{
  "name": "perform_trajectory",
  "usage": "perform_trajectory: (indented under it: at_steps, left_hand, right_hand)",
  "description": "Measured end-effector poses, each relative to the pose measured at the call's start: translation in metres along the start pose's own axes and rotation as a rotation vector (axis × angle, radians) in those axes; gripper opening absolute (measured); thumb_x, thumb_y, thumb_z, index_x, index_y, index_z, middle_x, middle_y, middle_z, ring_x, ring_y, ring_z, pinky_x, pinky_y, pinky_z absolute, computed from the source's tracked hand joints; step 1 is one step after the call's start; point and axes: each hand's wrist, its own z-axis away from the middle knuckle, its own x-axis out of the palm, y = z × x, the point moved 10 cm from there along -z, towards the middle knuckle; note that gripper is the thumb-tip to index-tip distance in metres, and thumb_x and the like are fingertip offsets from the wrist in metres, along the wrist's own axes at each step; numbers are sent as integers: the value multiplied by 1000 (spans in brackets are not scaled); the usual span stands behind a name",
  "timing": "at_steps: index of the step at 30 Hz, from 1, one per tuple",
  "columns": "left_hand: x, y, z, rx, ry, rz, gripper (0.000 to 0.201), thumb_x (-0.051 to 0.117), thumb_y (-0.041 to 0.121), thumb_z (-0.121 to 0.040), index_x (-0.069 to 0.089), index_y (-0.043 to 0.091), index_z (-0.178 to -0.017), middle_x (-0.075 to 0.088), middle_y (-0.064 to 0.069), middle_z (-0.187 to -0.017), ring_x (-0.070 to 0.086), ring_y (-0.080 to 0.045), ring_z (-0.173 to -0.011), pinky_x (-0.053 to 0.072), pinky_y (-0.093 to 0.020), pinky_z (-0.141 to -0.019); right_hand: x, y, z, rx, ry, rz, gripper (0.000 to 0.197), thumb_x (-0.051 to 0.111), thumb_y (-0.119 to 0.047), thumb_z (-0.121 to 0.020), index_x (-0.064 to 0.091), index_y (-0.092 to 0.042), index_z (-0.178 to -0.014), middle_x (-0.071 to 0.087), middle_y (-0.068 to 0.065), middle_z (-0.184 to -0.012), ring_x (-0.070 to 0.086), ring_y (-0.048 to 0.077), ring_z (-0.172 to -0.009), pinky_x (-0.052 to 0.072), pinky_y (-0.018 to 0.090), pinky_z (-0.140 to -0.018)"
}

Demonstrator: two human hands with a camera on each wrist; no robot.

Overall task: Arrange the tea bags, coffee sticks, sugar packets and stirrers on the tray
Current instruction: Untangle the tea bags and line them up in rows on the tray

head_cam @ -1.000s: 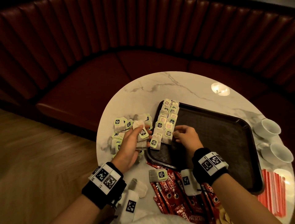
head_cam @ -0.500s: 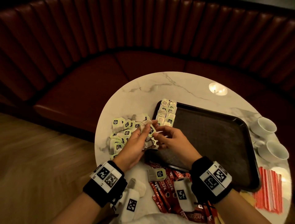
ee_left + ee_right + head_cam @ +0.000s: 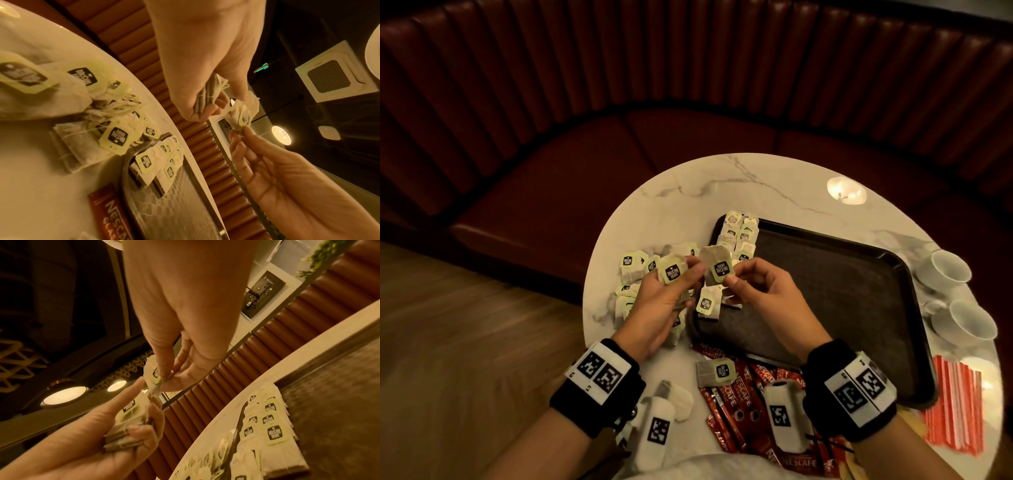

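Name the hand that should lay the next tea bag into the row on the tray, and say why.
Right. The right hand already pinches a single tea bag just above the tray beside the row of tea bags, while the left hand grips a stack of tea bags over the table.

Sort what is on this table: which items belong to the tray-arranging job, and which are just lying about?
Part of the job:
- tray
- tea bags in both hands
- loose tea bags on the table
- rows of tea bags on the tray
- Nescafe coffee sticks
- red-and-white striped sticks

Just lying about:
- two white cups
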Motion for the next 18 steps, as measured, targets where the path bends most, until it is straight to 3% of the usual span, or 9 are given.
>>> perform_trajectory:
  at_steps: [3, 6, 8, 11, 14, 18]
  left_hand:
    - [6, 5, 0, 38, -29, -30, 9, 63, 9, -88, 66, 12, -96, 75, 3, -81, 70, -4, -74, 56, -20, -60]
    - [8, 9, 2, 51, -21, -29, 7, 61, 6, -91, 64, 12, -92, 73, 6, -71, 68, -1, -65, 51, -16, -52]
    - [8, 8, 2, 39, -11, -10, 3, 65, 11, -87, 65, 11, -90, 73, 1, -77, 67, -5, -64, 48, -16, -48]
    - [8, 4, 3, 17, -1, -24, 16, 70, 25, -81, 67, 12, -90, 70, -10, -89, 61, -9, -66, 43, -16, -48]
    - [11, 4, 3, 17, -8, -35, 6, 67, 22, -88, 68, 16, -86, 72, -7, -88, 63, -8, -68, 43, -16, -48]
    - [14, 7, 3, 39, -13, -65, 11, 61, 20, -94, 70, 14, -95, 76, -5, -90, 70, -9, -77, 49, -18, -57]
  right_hand:
    - [1, -7, 3, -36, -8, 0, 17, 66, -8, -91, 63, -1, -106, 72, 16, -97, 71, 13, -81, 54, 18, -71]
    - [1, -10, 6, -44, -16, -17, 22, 70, -11, -87, 65, -7, -108, 74, 7, -101, 71, 13, -85, 55, 20, -75]
    - [0, -9, 7, -43, -8, -30, 22, 71, -11, -86, 66, -4, -106, 74, 11, -100, 72, 17, -86, 56, 22, -76]
    - [-3, -4, 6, -22, 24, -114, 21, 72, -13, -81, 67, -4, -100, 73, 17, -95, 71, 20, -82, 56, 24, -75]
    - [-4, 2, 5, 8, 38, -186, 29, 73, -17, -76, 68, -4, -101, 73, 15, -93, 70, 21, -82, 57, 26, -76]
    - [-2, 6, 7, 14, 26, -175, 31, 72, -19, -77, 69, -3, -104, 74, 16, -102, 71, 23, -90, 58, 28, -82]
